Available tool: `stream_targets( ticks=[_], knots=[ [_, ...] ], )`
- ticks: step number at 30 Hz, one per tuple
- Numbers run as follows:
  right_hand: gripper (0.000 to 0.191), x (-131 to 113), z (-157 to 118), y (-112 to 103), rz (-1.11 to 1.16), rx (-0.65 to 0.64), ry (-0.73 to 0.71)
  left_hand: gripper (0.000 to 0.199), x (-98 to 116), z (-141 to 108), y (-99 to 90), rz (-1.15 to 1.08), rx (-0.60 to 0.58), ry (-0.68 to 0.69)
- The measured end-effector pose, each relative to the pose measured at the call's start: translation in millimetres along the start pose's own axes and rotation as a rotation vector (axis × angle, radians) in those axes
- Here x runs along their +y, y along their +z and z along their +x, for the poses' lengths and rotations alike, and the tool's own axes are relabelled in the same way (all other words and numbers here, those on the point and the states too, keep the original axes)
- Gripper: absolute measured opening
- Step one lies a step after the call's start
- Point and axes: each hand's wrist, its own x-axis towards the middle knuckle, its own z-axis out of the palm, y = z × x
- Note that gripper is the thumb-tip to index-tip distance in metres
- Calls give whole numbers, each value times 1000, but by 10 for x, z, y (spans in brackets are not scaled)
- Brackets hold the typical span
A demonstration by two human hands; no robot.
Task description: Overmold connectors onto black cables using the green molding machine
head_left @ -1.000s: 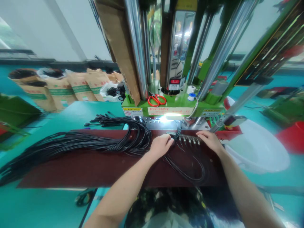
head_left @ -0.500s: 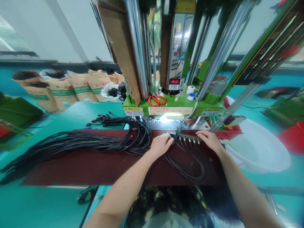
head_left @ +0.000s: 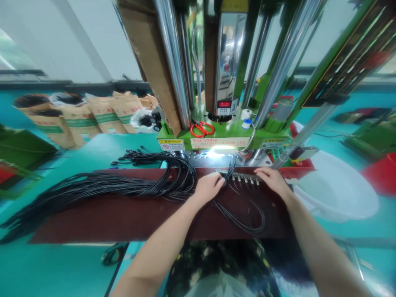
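Observation:
A narrow metal bar [head_left: 236,175] with a row of small metal plug ends [head_left: 246,180] lies along the back edge of a dark red-brown board, in front of the press. My left hand [head_left: 208,185] is closed at the bar's left end, on a small bunch of thin black cables [head_left: 229,169] beside the thumb. Those cables loop back over the board to the right of my left wrist. My right hand [head_left: 270,179] has its fingertips pinched at the bar's right end. The fingers partly hide both ends of the bar.
A thick bundle of black cables [head_left: 123,183] spreads over the board [head_left: 123,222] to the left. The green press [head_left: 182,134] stands ahead, with red-handled scissors [head_left: 202,129] and a thread spool [head_left: 246,123] on it. A white basin [head_left: 340,185] is at the right; paper sacks [head_left: 80,121] stand behind left.
The view has shifted slightly, moving the press a little left in the picture. Both hands stay at the two ends of the metal bar with hardly any movement.

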Motion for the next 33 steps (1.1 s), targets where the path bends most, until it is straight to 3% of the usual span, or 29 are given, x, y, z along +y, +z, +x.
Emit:
stream_targets(
  ticks=[33],
  knots=[
    [20,-9,-2,-6,-45,0,-2,26,-9,4,-1,6,-4,12]
  ],
)
